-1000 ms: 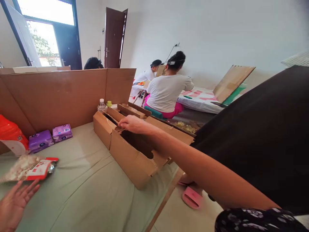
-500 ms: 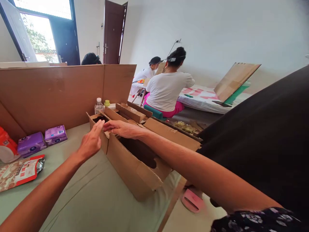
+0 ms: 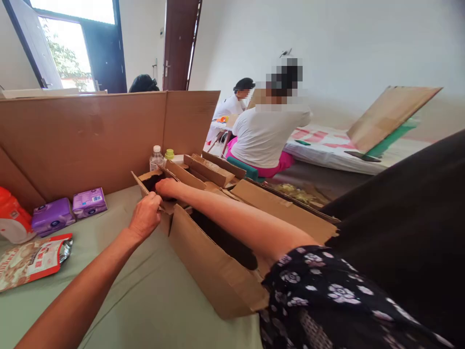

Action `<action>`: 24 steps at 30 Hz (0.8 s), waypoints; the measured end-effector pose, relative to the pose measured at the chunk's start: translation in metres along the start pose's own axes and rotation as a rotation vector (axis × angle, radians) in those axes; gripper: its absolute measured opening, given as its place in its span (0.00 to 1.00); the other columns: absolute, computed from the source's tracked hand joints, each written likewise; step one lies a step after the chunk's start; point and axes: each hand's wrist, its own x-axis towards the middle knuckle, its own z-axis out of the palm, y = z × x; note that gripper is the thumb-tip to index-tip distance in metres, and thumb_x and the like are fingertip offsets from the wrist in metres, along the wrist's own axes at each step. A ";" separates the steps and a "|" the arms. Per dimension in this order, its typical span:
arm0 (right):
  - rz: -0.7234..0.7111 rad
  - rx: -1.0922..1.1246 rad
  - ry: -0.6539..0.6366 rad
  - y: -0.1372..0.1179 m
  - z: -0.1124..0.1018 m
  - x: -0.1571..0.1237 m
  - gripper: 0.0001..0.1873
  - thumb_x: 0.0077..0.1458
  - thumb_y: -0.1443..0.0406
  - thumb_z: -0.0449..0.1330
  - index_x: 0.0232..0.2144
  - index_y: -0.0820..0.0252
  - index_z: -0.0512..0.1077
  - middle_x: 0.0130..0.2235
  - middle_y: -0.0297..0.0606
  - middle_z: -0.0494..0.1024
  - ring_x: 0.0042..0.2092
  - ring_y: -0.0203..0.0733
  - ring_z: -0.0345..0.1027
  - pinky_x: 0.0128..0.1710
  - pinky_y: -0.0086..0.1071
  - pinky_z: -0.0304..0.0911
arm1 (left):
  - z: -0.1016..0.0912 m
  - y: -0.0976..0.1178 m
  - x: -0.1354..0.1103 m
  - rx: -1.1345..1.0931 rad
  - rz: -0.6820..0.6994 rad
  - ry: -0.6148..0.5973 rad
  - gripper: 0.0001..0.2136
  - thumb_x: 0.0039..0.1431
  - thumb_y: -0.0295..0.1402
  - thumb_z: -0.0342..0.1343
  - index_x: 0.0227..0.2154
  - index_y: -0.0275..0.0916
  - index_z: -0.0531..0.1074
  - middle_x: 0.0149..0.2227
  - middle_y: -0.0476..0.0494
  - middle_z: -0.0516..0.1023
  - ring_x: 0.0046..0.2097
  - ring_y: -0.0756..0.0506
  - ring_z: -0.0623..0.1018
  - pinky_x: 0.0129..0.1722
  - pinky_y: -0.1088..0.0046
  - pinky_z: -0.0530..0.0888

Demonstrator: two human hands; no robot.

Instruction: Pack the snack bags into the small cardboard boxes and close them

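Observation:
My left hand (image 3: 146, 213) is closed on the near rim of a small open cardboard box (image 3: 166, 222). Into that box's opening reaches my right hand (image 3: 167, 187), its fingers hidden below the rim, so what they hold is not visible. My right forearm crosses above a longer open cardboard box (image 3: 214, 266), which has a dark interior and a rounded cutout at its near end. Behind the small box stand a clear bottle (image 3: 156, 159) with a white cap and a container with a yellow-green cap (image 3: 169, 154).
At left on the green cloth lie two purple tissue packs (image 3: 54, 216), a red-and-white pouch (image 3: 36, 261) and a red container (image 3: 13, 215). A tall cardboard panel (image 3: 83, 131) stands behind. Co-workers sit beyond, one in a white shirt (image 3: 265, 138). Black fabric (image 3: 410, 232) hangs at right.
My right hand has gone down into the small box. My left hand has moved down and closed on the box's rim. The view has shifted slightly.

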 end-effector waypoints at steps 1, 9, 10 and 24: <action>0.050 0.003 0.026 -0.002 0.000 -0.001 0.21 0.65 0.58 0.62 0.55 0.63 0.71 0.54 0.46 0.74 0.50 0.47 0.73 0.49 0.45 0.73 | 0.001 0.001 0.001 -0.009 -0.003 0.000 0.14 0.67 0.39 0.58 0.50 0.37 0.73 0.52 0.40 0.76 0.50 0.42 0.78 0.50 0.56 0.78; 0.285 0.002 0.415 -0.002 -0.067 -0.049 0.15 0.67 0.70 0.53 0.53 0.70 0.72 0.49 0.59 0.79 0.52 0.54 0.76 0.48 0.41 0.68 | 0.003 0.016 -0.011 -0.293 -0.083 0.064 0.16 0.66 0.37 0.60 0.54 0.38 0.71 0.58 0.38 0.73 0.56 0.39 0.76 0.54 0.52 0.77; 0.293 0.016 0.498 -0.002 -0.081 -0.058 0.17 0.68 0.70 0.51 0.54 0.69 0.71 0.51 0.59 0.79 0.53 0.55 0.75 0.48 0.42 0.68 | -0.001 0.014 -0.017 -0.351 -0.123 0.102 0.18 0.65 0.35 0.60 0.56 0.39 0.70 0.61 0.37 0.70 0.56 0.39 0.75 0.55 0.52 0.76; -0.636 0.440 0.409 -0.102 -0.046 -0.070 0.19 0.62 0.66 0.61 0.55 0.54 0.73 0.55 0.38 0.80 0.52 0.43 0.74 0.43 0.31 0.63 | -0.056 -0.055 -0.182 -1.367 -0.808 0.435 0.18 0.31 0.34 0.72 0.24 0.38 0.69 0.20 0.53 0.74 0.19 0.50 0.72 0.16 0.78 0.70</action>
